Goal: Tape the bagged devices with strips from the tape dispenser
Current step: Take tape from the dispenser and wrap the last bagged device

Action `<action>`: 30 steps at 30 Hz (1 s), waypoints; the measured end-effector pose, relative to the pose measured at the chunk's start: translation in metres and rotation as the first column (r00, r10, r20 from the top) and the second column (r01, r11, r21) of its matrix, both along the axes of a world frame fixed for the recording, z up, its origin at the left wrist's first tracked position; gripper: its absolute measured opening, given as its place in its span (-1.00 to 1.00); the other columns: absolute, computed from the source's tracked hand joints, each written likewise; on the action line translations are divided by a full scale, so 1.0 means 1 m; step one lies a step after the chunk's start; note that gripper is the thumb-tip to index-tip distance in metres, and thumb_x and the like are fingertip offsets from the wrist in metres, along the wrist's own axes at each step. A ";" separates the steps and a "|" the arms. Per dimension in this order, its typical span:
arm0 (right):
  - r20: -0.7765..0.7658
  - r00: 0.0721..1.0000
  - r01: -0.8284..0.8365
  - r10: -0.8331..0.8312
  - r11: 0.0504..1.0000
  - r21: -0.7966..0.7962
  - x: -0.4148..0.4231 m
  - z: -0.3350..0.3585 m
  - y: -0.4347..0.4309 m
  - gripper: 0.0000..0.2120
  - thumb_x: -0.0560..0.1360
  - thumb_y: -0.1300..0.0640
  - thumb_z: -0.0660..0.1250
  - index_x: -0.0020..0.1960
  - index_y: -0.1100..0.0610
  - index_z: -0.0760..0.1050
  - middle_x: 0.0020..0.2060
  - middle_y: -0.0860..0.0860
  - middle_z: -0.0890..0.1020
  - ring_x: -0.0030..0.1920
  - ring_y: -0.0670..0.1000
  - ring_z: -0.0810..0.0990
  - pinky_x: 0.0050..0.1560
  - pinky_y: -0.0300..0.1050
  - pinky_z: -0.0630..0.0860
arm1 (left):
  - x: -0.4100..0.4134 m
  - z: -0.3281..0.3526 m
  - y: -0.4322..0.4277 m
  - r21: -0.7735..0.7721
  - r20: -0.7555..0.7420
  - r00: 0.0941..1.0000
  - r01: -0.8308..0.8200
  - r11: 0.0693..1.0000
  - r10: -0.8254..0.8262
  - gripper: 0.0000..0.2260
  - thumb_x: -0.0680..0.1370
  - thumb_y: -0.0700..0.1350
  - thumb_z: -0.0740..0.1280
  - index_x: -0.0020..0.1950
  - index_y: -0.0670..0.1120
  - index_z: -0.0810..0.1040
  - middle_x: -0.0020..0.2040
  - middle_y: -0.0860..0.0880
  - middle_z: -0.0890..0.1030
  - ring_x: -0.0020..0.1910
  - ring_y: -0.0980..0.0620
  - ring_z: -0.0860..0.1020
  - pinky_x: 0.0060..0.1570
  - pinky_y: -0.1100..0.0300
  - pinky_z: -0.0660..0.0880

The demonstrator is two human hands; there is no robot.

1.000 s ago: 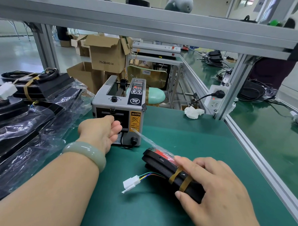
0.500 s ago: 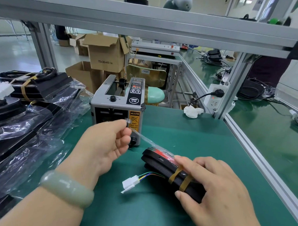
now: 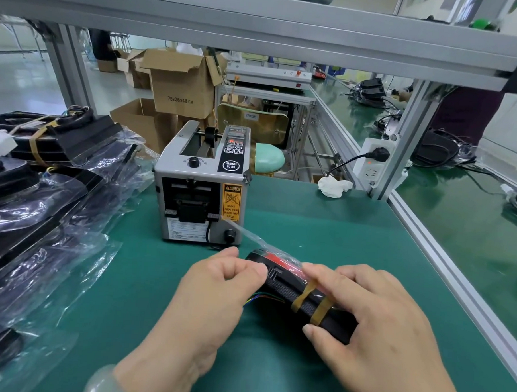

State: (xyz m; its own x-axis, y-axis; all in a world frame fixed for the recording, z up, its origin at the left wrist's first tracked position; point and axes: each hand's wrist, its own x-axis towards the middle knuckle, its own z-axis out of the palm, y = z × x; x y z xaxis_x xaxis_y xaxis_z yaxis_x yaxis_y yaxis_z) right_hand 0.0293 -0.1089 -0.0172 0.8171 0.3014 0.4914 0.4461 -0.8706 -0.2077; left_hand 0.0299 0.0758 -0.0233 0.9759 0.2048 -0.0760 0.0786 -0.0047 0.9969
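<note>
L hand (image 3: pixel 217 292) moved from dispenser (image 3: pixel 201 187) to bagged device (image 3: pixel 288 296).

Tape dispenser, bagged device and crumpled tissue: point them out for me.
tape dispenser (image 3: pixel 201 187), head view, black front outlet.
bagged device (image 3: pixel 282 291), head view, textured black side.
crumpled tissue (image 3: pixel 334 187), head view, its middle.

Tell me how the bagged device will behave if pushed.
Probably stiff: the device holds its shape under the right hand. Its glossy bag would likely let it slide easily on the mat.
</note>
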 end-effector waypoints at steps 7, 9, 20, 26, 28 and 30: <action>-0.020 1.000 0.004 -0.004 1.000 0.007 0.000 -0.001 0.000 -0.39 0.09 -0.10 0.44 0.17 -0.17 0.59 -0.18 -0.19 0.55 -0.25 -0.01 0.50 -0.19 -0.41 0.27 | 0.006 0.001 -0.006 0.020 -0.008 0.999 0.046 0.999 -0.046 -0.79 0.51 -0.14 0.38 -0.23 -0.26 0.65 -0.26 0.36 0.63 0.01 0.68 0.33 -0.02 0.43 0.28; -0.024 1.000 0.011 -0.010 1.000 0.007 -0.001 -0.001 0.001 -0.39 0.09 -0.11 0.44 0.17 -0.19 0.58 -0.18 -0.19 0.55 -0.24 -0.01 0.51 -0.18 -0.42 0.27 | 0.007 0.000 -0.006 0.045 -0.002 0.999 0.035 0.998 -0.035 -0.80 0.50 -0.15 0.39 -0.23 -0.26 0.66 -0.20 0.27 0.66 0.11 0.61 0.33 -0.05 0.50 0.24; -0.034 0.999 0.018 -0.018 1.000 0.000 -0.001 -0.002 0.001 -0.38 0.10 -0.12 0.43 0.18 -0.20 0.57 -0.17 -0.19 0.54 -0.23 -0.02 0.49 -0.15 -0.44 0.24 | 0.005 0.004 -0.012 0.028 -0.035 0.999 -0.032 0.999 0.033 -0.79 0.50 -0.12 0.38 -0.24 -0.23 0.67 -0.25 0.36 0.62 0.23 0.46 0.33 0.21 0.11 0.32; -0.030 0.999 0.014 -0.014 1.000 0.002 -0.001 -0.002 0.001 -0.38 0.10 -0.11 0.43 0.18 -0.21 0.56 -0.18 -0.20 0.53 -0.23 -0.02 0.48 -0.15 -0.44 0.24 | 0.003 -0.001 -0.015 0.011 -0.026 0.996 -0.084 0.996 0.084 -0.78 0.50 -0.12 0.39 -0.32 -0.18 0.66 0.02 0.26 0.58 0.30 0.32 0.38 0.31 0.06 0.33; -0.030 0.999 0.014 -0.014 1.000 0.006 -0.001 -0.002 0.001 -0.38 0.10 -0.11 0.43 0.18 -0.21 0.56 -0.18 -0.20 0.53 -0.23 -0.02 0.49 -0.14 -0.44 0.24 | 0.002 -0.001 -0.016 0.038 -0.017 0.995 -0.102 0.994 0.103 -0.77 0.48 -0.12 0.40 -0.38 -0.13 0.65 0.17 0.09 0.58 0.31 0.31 0.38 0.28 0.17 0.29; -0.027 1.000 0.014 -0.014 1.000 0.004 -0.001 -0.002 0.001 -0.38 0.10 -0.11 0.43 0.18 -0.20 0.56 -0.17 -0.20 0.53 -0.23 -0.02 0.49 -0.14 -0.43 0.24 | 0.001 -0.002 -0.019 0.069 -0.008 0.993 -0.121 0.990 0.122 -0.75 0.47 -0.11 0.40 -0.42 -0.07 0.64 0.22 0.04 0.58 0.28 0.31 0.39 0.19 0.26 0.25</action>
State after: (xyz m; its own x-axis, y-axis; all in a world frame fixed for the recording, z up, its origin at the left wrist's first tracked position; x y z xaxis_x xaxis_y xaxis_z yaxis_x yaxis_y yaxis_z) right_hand 0.0279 -0.1077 -0.0191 0.8343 0.2881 0.4700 0.4282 -0.8756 -0.2234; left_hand 0.0311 0.0572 -0.0250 0.9425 0.3268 -0.0698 0.0952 -0.0623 0.9935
